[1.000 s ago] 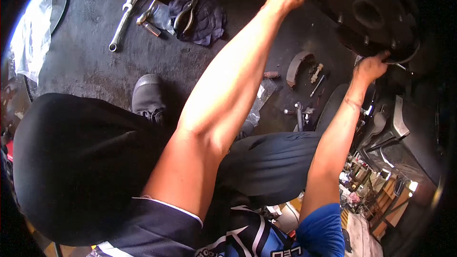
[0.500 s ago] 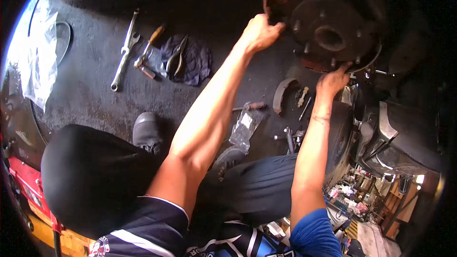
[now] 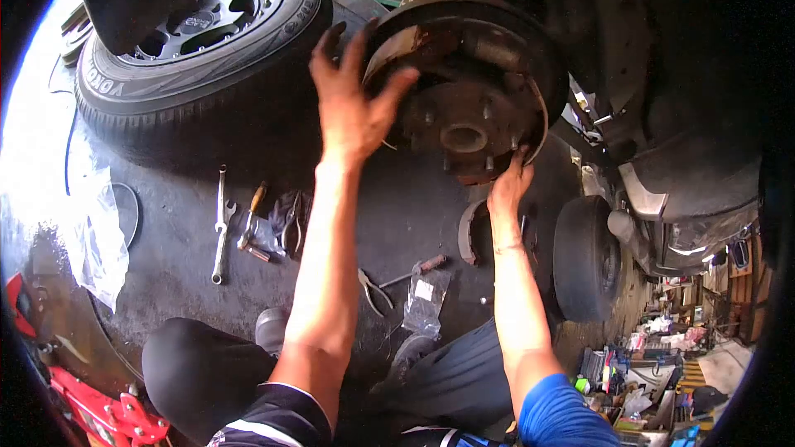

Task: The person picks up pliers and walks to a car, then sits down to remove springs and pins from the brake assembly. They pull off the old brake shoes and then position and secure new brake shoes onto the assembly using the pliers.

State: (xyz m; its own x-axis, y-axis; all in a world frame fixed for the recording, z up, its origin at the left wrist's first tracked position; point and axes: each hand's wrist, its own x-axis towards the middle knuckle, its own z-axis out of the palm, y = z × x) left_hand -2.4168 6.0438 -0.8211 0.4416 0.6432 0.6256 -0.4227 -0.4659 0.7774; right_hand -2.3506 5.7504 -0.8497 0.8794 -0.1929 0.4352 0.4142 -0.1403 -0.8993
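The rusty drum brake assembly is at top centre, with a studded wheel hub in its middle. My left hand is at its left edge, fingers spread, with nothing held. At the lower right, my right hand has its fingers closed at the lower end of a curved brake shoe; the fingertips are partly hidden in shadow. A loose brake shoe lies on the floor just left of my right wrist.
A wheel with its tyre lies at upper left. Wrenches, a wooden-handled tool, pliers and a plastic bag are on the dark floor. A red jack is at lower left; a black bumper is at right.
My view has tilted up, bringing the wheel into sight. My left hand has opened from a closed grip at the brake's edge. My right hand stays at the lower right of the brake.
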